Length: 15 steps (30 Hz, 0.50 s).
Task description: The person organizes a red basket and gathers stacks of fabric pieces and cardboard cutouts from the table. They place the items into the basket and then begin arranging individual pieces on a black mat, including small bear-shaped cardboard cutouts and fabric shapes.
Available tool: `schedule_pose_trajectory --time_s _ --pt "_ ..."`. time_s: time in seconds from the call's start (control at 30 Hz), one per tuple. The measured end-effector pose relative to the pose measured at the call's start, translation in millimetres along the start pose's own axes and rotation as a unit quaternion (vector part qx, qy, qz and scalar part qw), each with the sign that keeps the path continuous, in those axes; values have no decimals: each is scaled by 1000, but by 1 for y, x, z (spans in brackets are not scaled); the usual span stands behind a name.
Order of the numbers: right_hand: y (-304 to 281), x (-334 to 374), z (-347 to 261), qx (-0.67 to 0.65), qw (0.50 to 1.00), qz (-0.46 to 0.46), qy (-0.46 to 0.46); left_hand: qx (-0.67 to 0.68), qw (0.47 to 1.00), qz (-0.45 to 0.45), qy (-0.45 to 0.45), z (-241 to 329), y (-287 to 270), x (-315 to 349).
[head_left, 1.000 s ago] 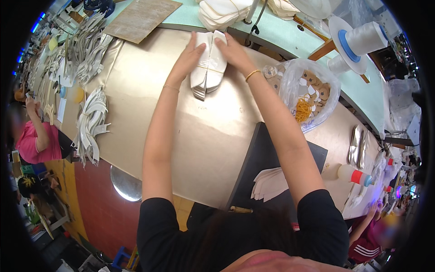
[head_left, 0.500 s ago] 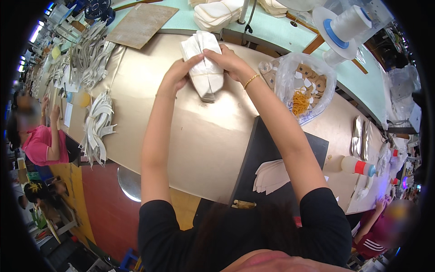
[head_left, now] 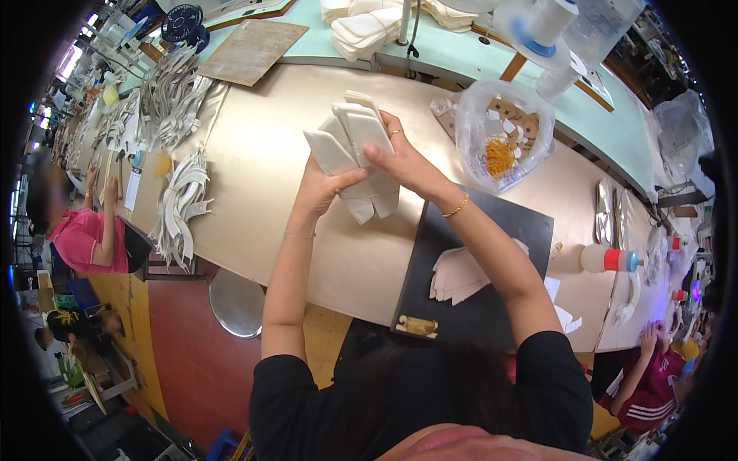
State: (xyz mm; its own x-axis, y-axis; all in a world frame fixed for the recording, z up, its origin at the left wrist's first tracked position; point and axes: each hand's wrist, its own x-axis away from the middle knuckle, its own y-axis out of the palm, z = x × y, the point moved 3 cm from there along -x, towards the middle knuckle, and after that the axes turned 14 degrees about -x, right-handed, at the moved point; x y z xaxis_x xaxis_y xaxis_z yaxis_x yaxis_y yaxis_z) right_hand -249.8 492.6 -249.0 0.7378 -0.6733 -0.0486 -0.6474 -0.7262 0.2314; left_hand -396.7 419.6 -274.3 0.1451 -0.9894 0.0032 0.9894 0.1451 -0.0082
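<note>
Between my two hands is a bundle of cream-white cut pieces (head_left: 360, 131), held up over the work table (head_left: 284, 230). A thin band runs round its lower part. The far ends of the pieces spread apart in several sections. My left hand (head_left: 321, 186) is closed on the bundle's left side, its thumb across the front. From the right, my right hand (head_left: 406, 160) grips it with the thumb pressed on the front face; its other fingers are mostly hidden behind.
Right of the hands sits a clear plastic bag (head_left: 505, 138) with brown tags and orange rubber bands. A black board (head_left: 523, 223) carries pale cut pieces (head_left: 469, 273). Grey-white strips (head_left: 183, 203) lie left. Beyond stand a brown board (head_left: 254, 52) and stacked white pieces (head_left: 367, 31).
Both hands have brought the bundle nearer to me. Its far ends, closer together before, are now fanned apart. The whole view has shifted slightly.
</note>
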Motion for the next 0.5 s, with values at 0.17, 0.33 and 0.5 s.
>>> schedule_pose_trajectory --time_s 0.17,0.33,0.5 --pt "2 54 -46 145 987 -61 -18 263 956 -27 -125 -3 16 46" --pt "-8 145 -94 286 942 66 -164 458 875 -103 -118 -16 71 93" --pt "5 231 -96 450 843 36 -293 358 910 -82 -195 -27 131 125"
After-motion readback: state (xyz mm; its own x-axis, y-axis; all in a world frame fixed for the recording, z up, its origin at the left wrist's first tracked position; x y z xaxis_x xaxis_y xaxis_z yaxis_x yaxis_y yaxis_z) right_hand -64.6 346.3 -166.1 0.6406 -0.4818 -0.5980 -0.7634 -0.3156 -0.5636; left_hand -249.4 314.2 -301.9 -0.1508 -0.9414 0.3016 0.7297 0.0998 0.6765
